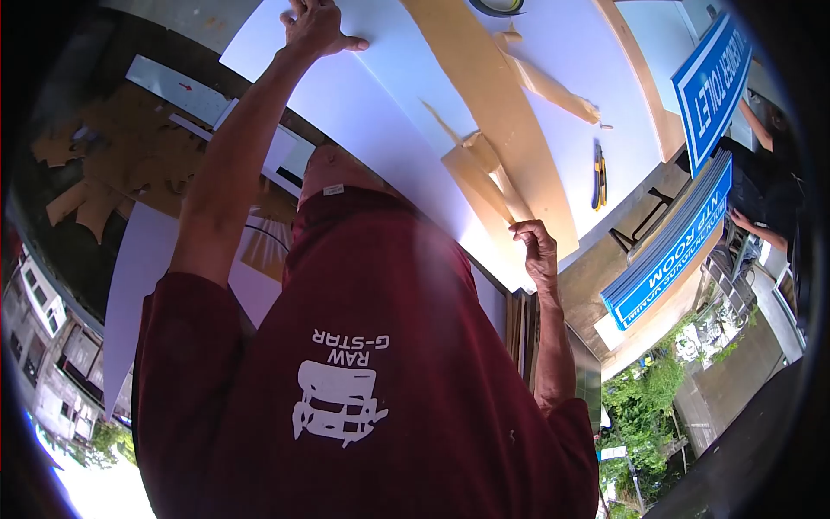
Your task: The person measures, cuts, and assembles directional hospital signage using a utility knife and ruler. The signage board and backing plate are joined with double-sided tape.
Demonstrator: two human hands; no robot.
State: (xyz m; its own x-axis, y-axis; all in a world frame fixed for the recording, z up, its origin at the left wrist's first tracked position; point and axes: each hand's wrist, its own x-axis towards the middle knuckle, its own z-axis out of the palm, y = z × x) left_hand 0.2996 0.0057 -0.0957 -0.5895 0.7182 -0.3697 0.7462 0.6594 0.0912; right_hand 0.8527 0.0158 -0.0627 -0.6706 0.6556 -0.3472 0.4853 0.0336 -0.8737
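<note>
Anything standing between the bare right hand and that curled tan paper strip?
Nothing visible: the bare right hand pinches the near end of the curled tan paper strip. The slim yellow-and-black utility knife lies off to the right, clear of both.

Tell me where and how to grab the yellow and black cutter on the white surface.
Probably by the middle of the cutter, from above, with the nearer right hand once freed of the brown paper, pinching across its narrow width. It lies flat and slim, with bare white surface on both sides. The blade end is unclear, so avoid both ends.
</note>
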